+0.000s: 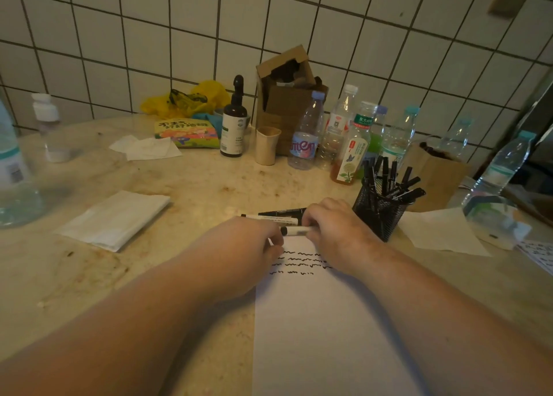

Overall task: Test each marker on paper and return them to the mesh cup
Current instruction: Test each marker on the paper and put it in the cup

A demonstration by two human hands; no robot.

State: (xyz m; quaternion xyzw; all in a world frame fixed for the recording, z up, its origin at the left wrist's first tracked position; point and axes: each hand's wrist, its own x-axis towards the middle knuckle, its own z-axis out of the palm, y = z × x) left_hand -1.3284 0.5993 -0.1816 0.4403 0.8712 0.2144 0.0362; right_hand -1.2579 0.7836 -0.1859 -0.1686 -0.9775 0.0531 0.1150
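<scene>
A white sheet of paper [323, 329] lies in front of me with a few rows of black squiggles near its top edge. Both hands meet over that edge. My right hand [332, 228] grips the white barrel of a marker [296, 231], held level. My left hand [254, 243] closes on its left end, where the cap or tip is hidden by my fingers. Just behind the hands lie loose markers [275, 216], some black, some white. The black mesh cup [380, 210] stands right of my right hand, holding several black markers.
Several plastic bottles [305, 135] and a dark dropper bottle [235, 120] crowd the back by the tiled wall, with a cardboard box [287, 96] and a beige cup [267, 145]. A folded tissue [116, 219] lies left. More paper [443, 231] lies right of the cup.
</scene>
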